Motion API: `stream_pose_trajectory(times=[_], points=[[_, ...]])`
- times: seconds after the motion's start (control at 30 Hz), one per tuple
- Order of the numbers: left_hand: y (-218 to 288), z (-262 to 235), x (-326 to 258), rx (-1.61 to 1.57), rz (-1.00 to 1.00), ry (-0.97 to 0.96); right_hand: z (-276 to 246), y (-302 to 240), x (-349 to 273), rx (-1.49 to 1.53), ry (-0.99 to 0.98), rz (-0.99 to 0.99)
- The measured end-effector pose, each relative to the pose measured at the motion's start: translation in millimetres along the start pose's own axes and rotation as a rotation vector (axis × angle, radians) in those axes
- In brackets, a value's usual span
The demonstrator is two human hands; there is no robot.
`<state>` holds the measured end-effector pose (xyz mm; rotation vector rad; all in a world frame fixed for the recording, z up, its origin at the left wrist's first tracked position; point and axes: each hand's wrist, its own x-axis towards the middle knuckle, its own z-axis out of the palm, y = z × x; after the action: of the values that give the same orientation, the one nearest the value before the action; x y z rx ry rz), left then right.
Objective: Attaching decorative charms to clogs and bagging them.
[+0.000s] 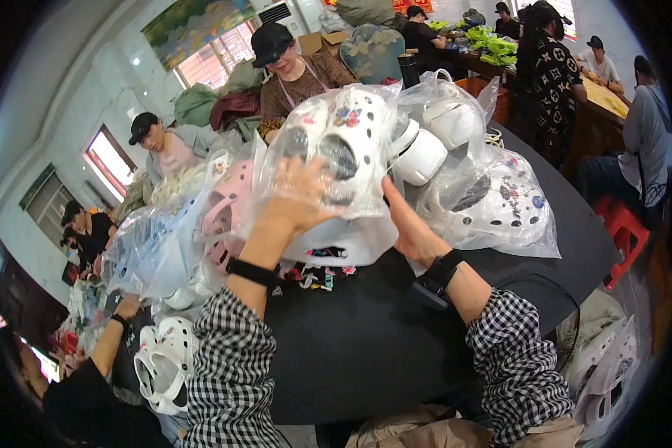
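Observation:
A clear plastic bag with a pair of white clogs (358,123) in it is tilted up in front of me, above the black table. Colourful charms dot the clogs. My left hand (300,196) grips the bag's lower left side, its fingers over the plastic and slightly blurred. Against the lower right side of the bag rests my right hand (413,228), open, with its fingers stretched out. Under the bag, small colourful charms (317,278) lie scattered on the table, partly hidden by the bag and my left wrist.
More bagged clogs stand close by: white ones (493,198) at right, pink (228,201) and blue (153,250) at left. Loose white clogs (166,364) sit beside my left sleeve. A co-worker's arm (110,340) reaches in at left. A cable (556,280) crosses the black table (366,351).

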<state>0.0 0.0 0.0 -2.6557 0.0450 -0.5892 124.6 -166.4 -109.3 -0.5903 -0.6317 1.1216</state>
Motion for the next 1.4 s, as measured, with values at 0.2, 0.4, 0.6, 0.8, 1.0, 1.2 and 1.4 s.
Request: stream_pose_trajectory(times=[0.2,0.4,0.6,0.8,1.0,1.2,1.4], points=[[11.0,-10.7,-20.0,-0.018,-0.010,-0.047,25.5,4.0,-10.4,-0.171,0.116,-0.113],[18.0,-8.1,-49.5,0.029,-0.104,0.136,16.1,18.6,-1.4,-0.353,0.077,-0.163],[31.9,-36.4,-70.8,-0.021,-0.011,0.240,25.2,6.8,-12.1,-0.415,0.005,-0.165],[58.7,-55.7,-134.5,0.040,0.058,0.312,29.2,-21.5,-7.6,-0.272,-0.139,-0.138],[101.5,-79.9,-214.1,0.185,0.352,0.195,33.7,-70.9,-29.0,-0.059,-0.170,-0.226],[133.2,-102.1,-259.4,0.229,0.422,0.099,67.8,-114.2,-26.6,-0.879,-0.549,0.346],[140.8,-103.8,-266.8,0.134,0.356,0.113,117.1,-114.9,-41.9,-1.274,-0.362,0.504]])
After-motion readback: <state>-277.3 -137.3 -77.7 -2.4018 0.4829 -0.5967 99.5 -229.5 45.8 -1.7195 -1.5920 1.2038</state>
